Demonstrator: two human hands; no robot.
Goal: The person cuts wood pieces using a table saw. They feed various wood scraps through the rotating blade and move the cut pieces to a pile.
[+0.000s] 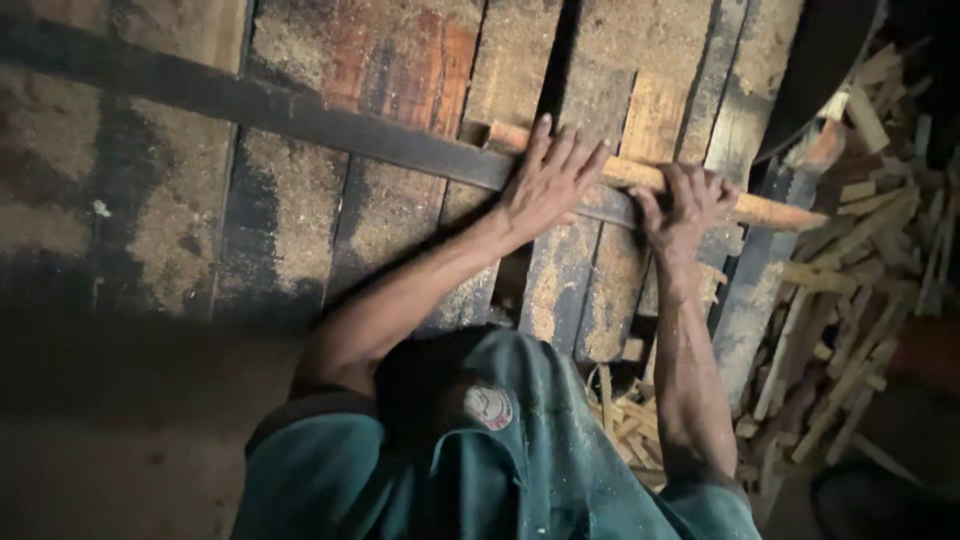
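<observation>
— Where's the wooden strip?
— Flat on the sawdusty plank table, lying against the dark metal rail, likely as a guide.
— And the hands?
— The left hand lies spread, palm pressing it down. The right hand has fingers curled over it. Offcuts are heaped beyond the table edge.

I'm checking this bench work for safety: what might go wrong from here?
Both bare hands, left hand and right hand, press the rough wooden stick, so splinters seem likely. The sawdust-covered bench may let the stick slip under them. The offcut pile beside the bench could trip someone.
</observation>
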